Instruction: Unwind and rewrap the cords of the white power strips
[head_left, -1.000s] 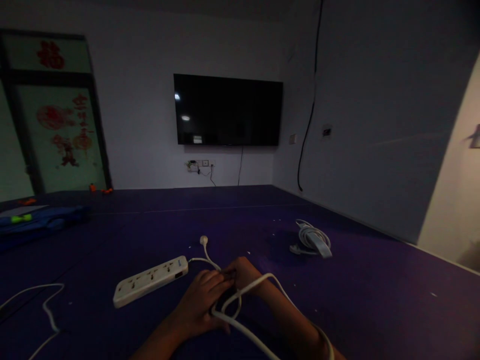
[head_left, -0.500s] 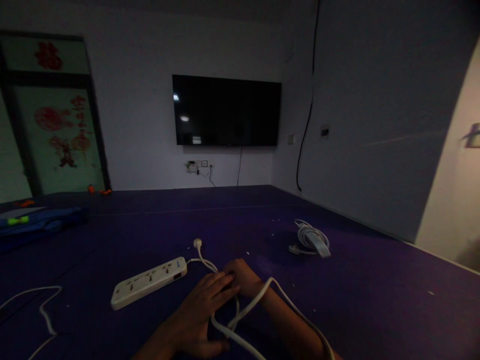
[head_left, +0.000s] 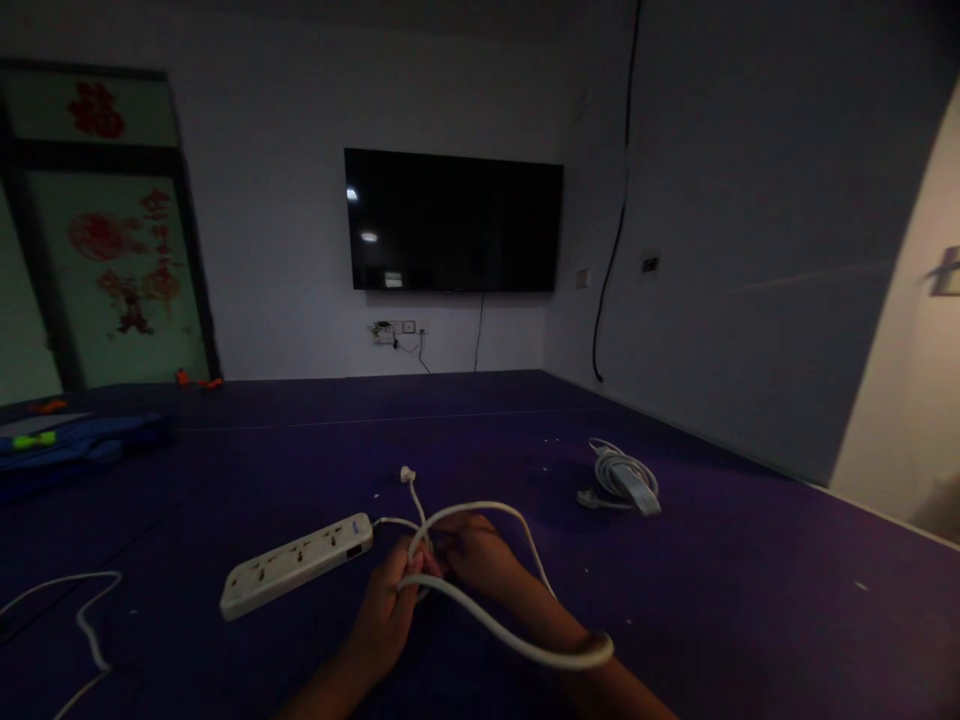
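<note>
A white power strip lies on the dark purple floor, its white cable running to my hands. My left hand is closed around the gathered cable just right of the strip. My right hand is closed on the same bundle, and a large loop of cable arches over it and passes round my right forearm. The cable's plug end sticks up just beyond my hands.
Another coiled white power strip lies to the right, near the wall. A loose white cord trails at the far left. A blue object sits at the left edge. A wall-mounted television hangs ahead.
The cable loop has swung up over my right hand and slid down my forearm. My left hand has turned from flat on the cable to gripping it.
</note>
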